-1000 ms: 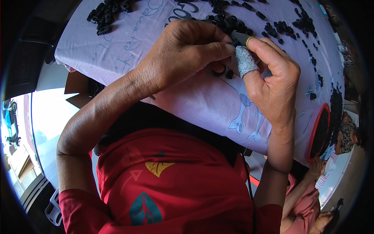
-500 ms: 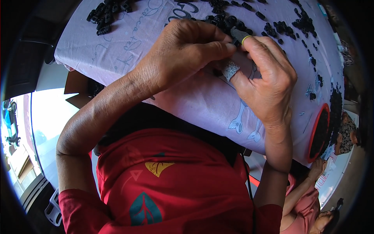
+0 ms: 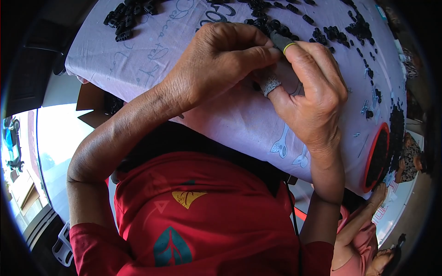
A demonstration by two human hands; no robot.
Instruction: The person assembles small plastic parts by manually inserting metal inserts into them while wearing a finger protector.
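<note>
My left hand [image 3: 221, 64] is closed in a pinch, thumb against fingers, over the near part of the cloth-covered table. Right up against its fingertips is my right hand [image 3: 311, 87], its thumb and forefinger also drawn together. A dark finger cot [image 3: 282, 42] with a yellow rim covers my right forefinger, and a grey speckled one [image 3: 270, 86] is on the thumb. Whatever is between the fingertips is hidden by them. Just beyond lie small black plastic parts [image 3: 275, 26], and another pile of black ribbed parts [image 3: 124, 20] sits at the far left.
Pale lilac printed cloth [image 3: 221, 124] covers the table. More black parts [image 3: 359, 28] are scattered at the far right. A red-rimmed bowl [image 3: 377, 156] with dark contents stands by the right edge, near a co-worker's arm [image 3: 354, 225]. An open cardboard box [image 3: 90, 99] is below the left edge.
My right hand has shifted slightly left, its fingertips closer to my left hand's. My left hand stays nearly in place. The co-worker's hand by the bowl has moved a little.
</note>
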